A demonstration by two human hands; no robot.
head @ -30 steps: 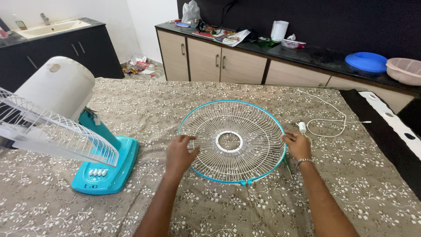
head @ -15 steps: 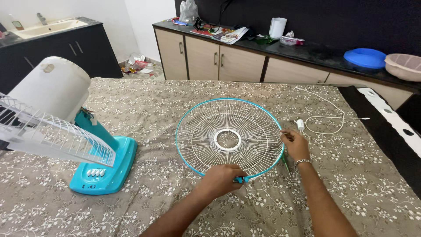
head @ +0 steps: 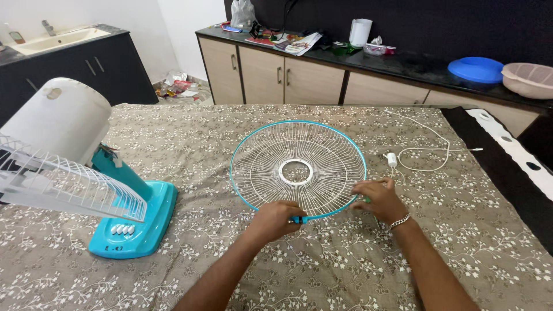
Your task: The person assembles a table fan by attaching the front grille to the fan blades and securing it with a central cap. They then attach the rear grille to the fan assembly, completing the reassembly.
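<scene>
A round white wire fan guard [head: 298,170] with a teal rim is lying flat on the brown flowered bedspread [head: 322,265], and everything else is sitting around it. The left hand [head: 275,220] is resting at the guard's near edge, its fingers curling closed around the small teal clip on the rim there. The right hand [head: 377,198] is touching the guard's near right edge, fingers loosely bent and spread over the rim; whether they are actually pinching the wire cannot be told. A metal bracelet is showing on that wrist. To the left of the guard, well apart from it, a teal and white table fan [head: 86,173] is leaning over on its base, its white motor housing pointing up and its rear wire cage tilting toward the left edge of the view. To the right of the guard, near the right hand, a white cable [head: 429,151] with a small inline switch is looping across the bedspread. Beyond the guard, a counter [head: 403,66] over beige cupboards is carrying papers, a white jug, a blue basin [head: 476,69] and a pink basin [head: 529,79]. Beyond the guard to the left, a sink [head: 55,39] is sitting on a dark cabinet.
</scene>
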